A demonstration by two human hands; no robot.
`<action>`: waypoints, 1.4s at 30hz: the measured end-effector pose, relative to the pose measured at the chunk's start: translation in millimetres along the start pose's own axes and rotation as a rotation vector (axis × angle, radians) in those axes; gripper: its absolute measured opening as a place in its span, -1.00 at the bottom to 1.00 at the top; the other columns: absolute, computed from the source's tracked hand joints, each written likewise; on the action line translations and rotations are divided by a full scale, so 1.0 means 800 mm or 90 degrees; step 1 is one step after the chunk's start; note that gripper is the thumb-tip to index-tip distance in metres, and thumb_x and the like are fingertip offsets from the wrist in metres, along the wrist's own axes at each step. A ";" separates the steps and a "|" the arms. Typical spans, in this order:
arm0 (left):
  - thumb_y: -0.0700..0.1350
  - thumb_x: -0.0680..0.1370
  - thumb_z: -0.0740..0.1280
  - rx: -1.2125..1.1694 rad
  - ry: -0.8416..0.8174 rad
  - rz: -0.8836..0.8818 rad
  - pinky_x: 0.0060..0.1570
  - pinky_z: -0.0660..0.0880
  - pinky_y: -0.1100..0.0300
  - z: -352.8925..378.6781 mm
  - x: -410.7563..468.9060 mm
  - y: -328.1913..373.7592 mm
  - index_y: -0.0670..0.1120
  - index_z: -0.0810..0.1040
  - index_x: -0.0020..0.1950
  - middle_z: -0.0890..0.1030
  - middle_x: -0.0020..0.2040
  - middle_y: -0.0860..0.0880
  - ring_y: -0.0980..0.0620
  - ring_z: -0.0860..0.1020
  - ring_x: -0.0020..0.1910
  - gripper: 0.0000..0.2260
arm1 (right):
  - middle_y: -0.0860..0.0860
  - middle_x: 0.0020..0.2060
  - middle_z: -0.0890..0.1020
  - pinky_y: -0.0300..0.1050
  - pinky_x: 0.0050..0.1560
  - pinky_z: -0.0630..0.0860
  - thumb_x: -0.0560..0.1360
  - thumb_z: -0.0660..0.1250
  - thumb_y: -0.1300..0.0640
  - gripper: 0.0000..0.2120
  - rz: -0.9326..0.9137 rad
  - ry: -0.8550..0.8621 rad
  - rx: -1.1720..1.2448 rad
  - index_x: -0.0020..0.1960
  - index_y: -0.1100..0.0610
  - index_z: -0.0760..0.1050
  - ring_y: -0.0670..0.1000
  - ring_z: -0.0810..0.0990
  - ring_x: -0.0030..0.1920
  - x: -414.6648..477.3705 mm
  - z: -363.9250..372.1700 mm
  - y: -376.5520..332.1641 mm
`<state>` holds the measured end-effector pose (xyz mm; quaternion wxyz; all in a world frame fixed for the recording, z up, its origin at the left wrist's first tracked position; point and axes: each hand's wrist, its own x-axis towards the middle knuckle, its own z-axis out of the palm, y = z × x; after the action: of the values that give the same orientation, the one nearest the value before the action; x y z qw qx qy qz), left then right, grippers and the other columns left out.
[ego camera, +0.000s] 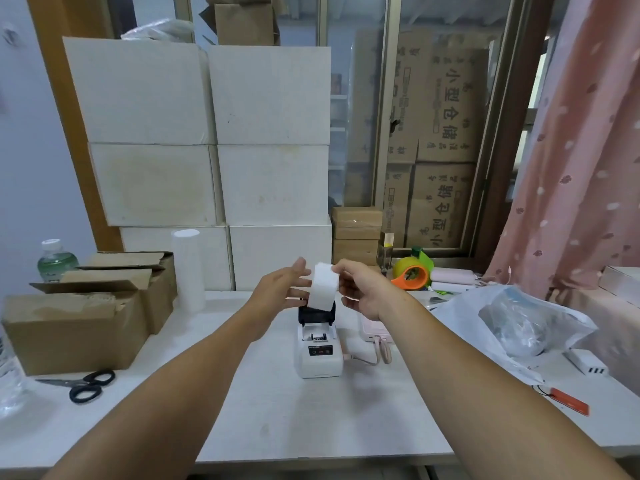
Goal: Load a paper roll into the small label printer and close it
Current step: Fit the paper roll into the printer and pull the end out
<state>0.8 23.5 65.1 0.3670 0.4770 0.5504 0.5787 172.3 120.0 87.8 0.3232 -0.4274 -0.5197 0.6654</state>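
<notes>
A small white label printer (pixel 319 356) stands at the table's middle with its black lid (pixel 317 316) tipped up and the paper bay open. Above the lid I hold a white paper roll (pixel 323 287) between both hands. My left hand (pixel 282 289) touches the roll's left side with fingers spread. My right hand (pixel 360 289) grips the roll's right end with thumb and fingers. The bay looks empty from here.
Open cardboard boxes (pixel 90 320) and black scissors (pixel 85 384) lie at the left. A tall white roll stack (pixel 188 268) stands behind them. A pink device with a cable (pixel 375 336) sits right of the printer. A plastic bag (pixel 512 327), tape dispenser (pixel 414 271) and white charger (pixel 587 362) are at the right.
</notes>
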 end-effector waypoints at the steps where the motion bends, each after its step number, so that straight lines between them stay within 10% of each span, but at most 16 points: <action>1: 0.29 0.55 0.34 -0.010 0.022 -0.004 0.16 0.63 -0.02 0.003 0.001 0.000 -0.12 0.65 0.22 0.74 0.08 -0.13 -0.15 0.72 0.03 -0.48 | -0.02 -0.36 0.55 -0.12 -0.15 0.50 0.47 0.45 0.10 -0.90 -0.001 -0.005 -0.001 -0.09 0.12 0.58 -0.04 0.48 -0.30 -0.001 0.001 0.001; 9: -0.09 0.56 0.47 -0.090 0.073 -0.016 0.18 0.63 0.00 0.016 0.007 0.008 -0.20 0.69 0.13 0.73 0.09 -0.19 -0.18 0.71 0.07 -0.77 | 0.02 -0.31 0.55 -0.12 -0.14 0.51 0.50 0.45 0.13 -0.90 -0.056 -0.060 -0.020 -0.05 0.16 0.60 -0.03 0.50 -0.30 -0.011 0.010 -0.005; 25: 0.10 0.48 0.54 -0.061 0.226 -0.044 0.03 0.67 -0.11 0.022 0.015 0.006 -0.25 0.54 -0.01 0.72 -0.05 -0.17 -0.15 0.67 -0.25 -0.57 | -0.07 -0.21 0.66 -0.22 -0.17 0.40 0.53 0.52 0.00 -0.68 -0.225 -0.027 -0.224 0.05 0.27 0.73 -0.12 0.52 -0.19 -0.016 0.005 0.007; 42: -0.06 0.62 0.39 -0.126 0.122 -0.097 0.07 0.65 0.05 0.023 0.019 0.003 -0.26 0.64 0.17 0.73 0.06 -0.20 -0.15 0.73 -0.01 -0.72 | 0.12 0.02 0.75 -0.07 -0.02 0.55 0.52 0.53 0.03 -0.76 -0.205 -0.020 -0.188 0.05 0.19 0.75 0.00 0.61 -0.08 -0.005 -0.005 0.011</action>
<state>14.0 42.9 68.6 0.4009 0.3379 0.5580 0.6433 177.7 116.0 79.6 0.3508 -0.3710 -0.6780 0.5288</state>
